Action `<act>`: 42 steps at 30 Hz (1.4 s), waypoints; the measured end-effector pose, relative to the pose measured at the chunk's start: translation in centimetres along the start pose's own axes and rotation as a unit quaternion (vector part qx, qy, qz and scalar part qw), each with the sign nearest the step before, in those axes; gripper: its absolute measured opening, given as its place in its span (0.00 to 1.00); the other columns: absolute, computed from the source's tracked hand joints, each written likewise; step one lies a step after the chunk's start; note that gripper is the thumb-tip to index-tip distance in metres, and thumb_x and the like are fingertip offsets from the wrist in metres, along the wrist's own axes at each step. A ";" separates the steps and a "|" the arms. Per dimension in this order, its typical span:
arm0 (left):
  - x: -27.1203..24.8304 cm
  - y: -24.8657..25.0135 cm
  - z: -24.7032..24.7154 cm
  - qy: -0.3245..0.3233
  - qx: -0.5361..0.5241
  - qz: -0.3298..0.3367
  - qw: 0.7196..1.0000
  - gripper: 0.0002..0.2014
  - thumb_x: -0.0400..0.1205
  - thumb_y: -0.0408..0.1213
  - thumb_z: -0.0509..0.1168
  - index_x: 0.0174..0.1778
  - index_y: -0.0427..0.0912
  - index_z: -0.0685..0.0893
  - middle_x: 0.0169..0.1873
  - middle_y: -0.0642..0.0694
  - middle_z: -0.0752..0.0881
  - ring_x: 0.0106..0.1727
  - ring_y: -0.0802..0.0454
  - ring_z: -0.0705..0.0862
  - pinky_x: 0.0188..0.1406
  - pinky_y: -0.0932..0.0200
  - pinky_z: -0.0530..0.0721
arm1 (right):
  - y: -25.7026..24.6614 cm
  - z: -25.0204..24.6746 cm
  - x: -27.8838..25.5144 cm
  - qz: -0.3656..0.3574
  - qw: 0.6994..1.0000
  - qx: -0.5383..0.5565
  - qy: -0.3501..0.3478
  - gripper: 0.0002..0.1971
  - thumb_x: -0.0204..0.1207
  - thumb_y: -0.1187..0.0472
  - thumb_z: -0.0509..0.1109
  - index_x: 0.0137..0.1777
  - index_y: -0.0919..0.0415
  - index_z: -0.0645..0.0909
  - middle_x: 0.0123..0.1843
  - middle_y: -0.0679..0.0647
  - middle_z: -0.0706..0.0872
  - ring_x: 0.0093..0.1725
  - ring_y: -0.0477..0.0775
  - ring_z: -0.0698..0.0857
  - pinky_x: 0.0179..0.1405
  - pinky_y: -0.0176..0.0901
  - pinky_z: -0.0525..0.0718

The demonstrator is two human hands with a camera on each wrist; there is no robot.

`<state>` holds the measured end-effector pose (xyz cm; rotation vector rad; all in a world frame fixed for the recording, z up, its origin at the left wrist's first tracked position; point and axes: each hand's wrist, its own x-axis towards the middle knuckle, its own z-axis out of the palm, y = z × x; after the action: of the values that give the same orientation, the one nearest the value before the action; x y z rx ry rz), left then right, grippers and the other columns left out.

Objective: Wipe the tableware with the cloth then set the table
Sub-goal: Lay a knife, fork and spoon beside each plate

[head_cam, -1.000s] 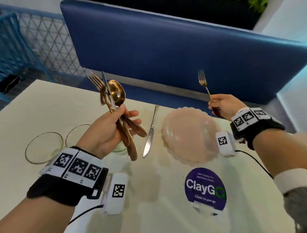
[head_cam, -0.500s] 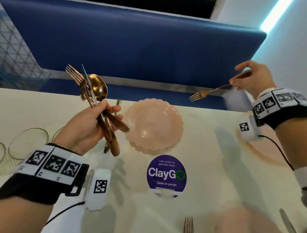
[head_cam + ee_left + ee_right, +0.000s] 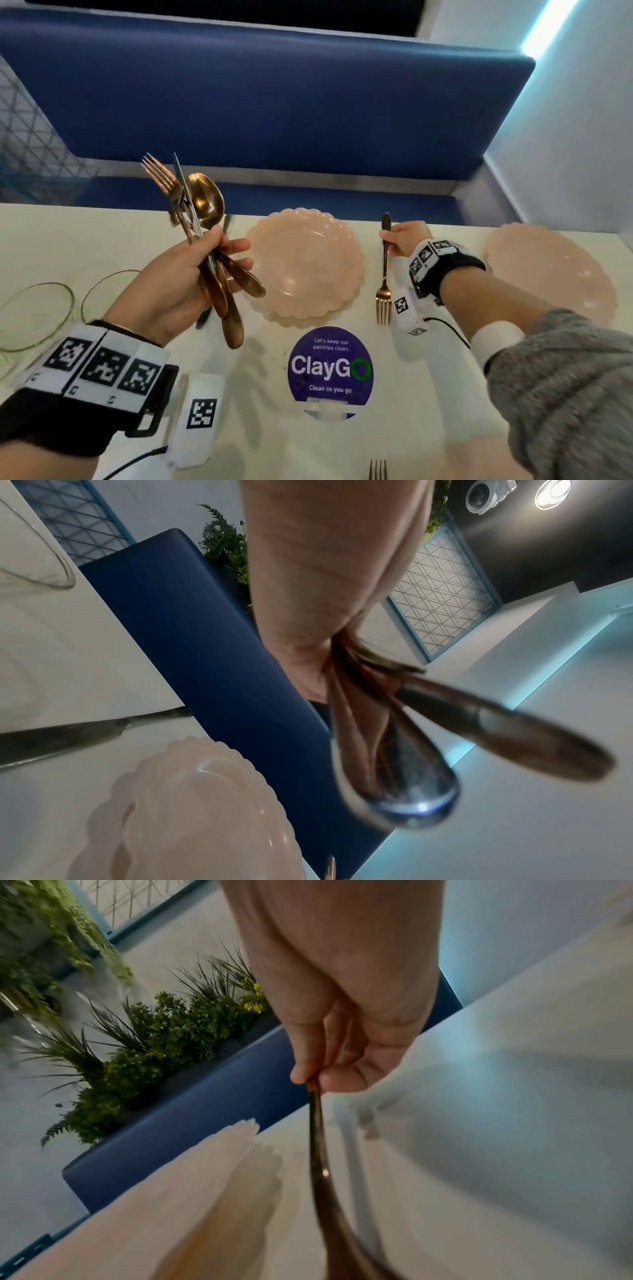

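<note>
Fork (image 3: 384,274): now down at the worktop (image 3: 102,240), just right of the centre plate (image 3: 305,263), handle toward the bench and tines toward the person. Half a second ago it was carried in the air, well right of that plate and roughly level; a second ago it stood upright, tines up. It has since been turned over and brought in beside the plate. Whether the tines already rest on the surface cannot be told.

Right hand (image 3: 404,238): clamped on the fork's handle near its far end, thumb and fingers pinching it, as the right wrist view confirms. Release not yet made.

Left hand (image 3: 178,284): closed round a bundle of cutlery (image 3: 205,246) held clear of the worktop left of the plate; it has kept that grip and pose across all three pictures. The bundle includes at least a fork, a knife and a spoon.

Around the plate: a knife (image 3: 227,224) lies just left of it, mostly hidden behind the left hand. Two glass bowls (image 3: 41,308) sit farther left. A second plate (image 3: 555,270) lies well to the right. A round sticker (image 3: 330,366) is on the near side.

Assessment: the wiping stage appears finished and setting is under way. This place lacks only the fork's release; the bundle suggests further places remain.
</note>
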<state>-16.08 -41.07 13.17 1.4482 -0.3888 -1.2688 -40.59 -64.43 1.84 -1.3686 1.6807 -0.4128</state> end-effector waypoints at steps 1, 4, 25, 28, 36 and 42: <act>0.0 -0.1 -0.2 0.003 0.001 0.001 1.000 0.13 0.86 0.44 0.55 0.37 0.45 0.78 0.34 0.51 0.91 0.31 0.56 0.90 0.30 0.56 0.82 | 0.0 0.5 0.4 -0.007 0.999 -0.031 -0.002 0.11 0.75 0.58 0.73 0.48 0.66 0.85 0.37 0.57 0.86 0.38 0.53 0.85 0.52 0.47 0.87; 0.1 -0.4 -1.0 0.008 -0.005 0.003 1.000 0.13 0.86 0.44 0.56 0.37 0.44 0.78 0.34 0.50 0.91 0.31 0.56 0.90 0.33 0.55 0.82 | -0.3 1.9 0.6 -0.024 0.990 -0.140 -0.003 0.16 0.74 0.53 0.73 0.52 0.67 0.85 0.47 0.60 0.90 0.49 0.59 0.88 0.60 0.52 0.85; -0.9 -0.6 -2.1 -0.020 -0.091 -0.045 0.995 0.09 0.86 0.36 0.55 0.47 0.39 0.80 0.38 0.44 0.91 0.29 0.52 0.88 0.24 0.59 0.85 | -2.9 2.1 -1.0 -0.086 0.973 -0.198 0.080 0.15 0.77 0.54 0.69 0.56 0.65 0.75 0.52 0.62 0.82 0.46 0.57 0.78 0.43 0.47 0.73; -1.0 -0.7 -2.1 -0.030 -0.101 -0.048 0.993 0.10 0.86 0.36 0.53 0.47 0.40 0.79 0.38 0.44 0.91 0.29 0.52 0.88 0.24 0.59 0.84 | -6.2 1.7 -4.8 -0.201 0.961 -0.162 0.097 0.12 0.78 0.55 0.67 0.50 0.64 0.76 0.44 0.58 0.82 0.45 0.57 0.79 0.43 0.44 0.72; -1.6 -0.1 -2.2 -0.035 -0.132 -0.032 0.990 0.14 0.87 0.33 0.48 0.45 0.38 0.80 0.53 0.41 0.89 0.55 0.42 0.88 0.43 0.48 0.90 | -9.9 7.5 -20.1 -0.376 0.885 -0.158 -0.227 0.09 0.79 0.50 0.65 0.37 0.44 0.79 0.32 0.45 0.83 0.32 0.44 0.82 0.34 0.36 0.83; -2.2 0.1 -3.6 -0.020 -0.103 0.003 0.995 0.16 0.88 0.34 0.48 0.47 0.41 0.82 0.58 0.44 0.87 0.58 0.45 0.87 0.48 0.47 0.87 | -9.2 10.7 -24.1 -0.232 0.890 -0.039 -0.391 0.04 0.82 0.64 0.63 0.48 0.63 0.78 0.31 0.51 0.85 0.30 0.49 0.85 0.29 0.41 0.85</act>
<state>-13.79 -37.53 13.64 1.2484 -0.2803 -1.2953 -26.97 -42.79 13.03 -1.6957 0.7101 -0.0241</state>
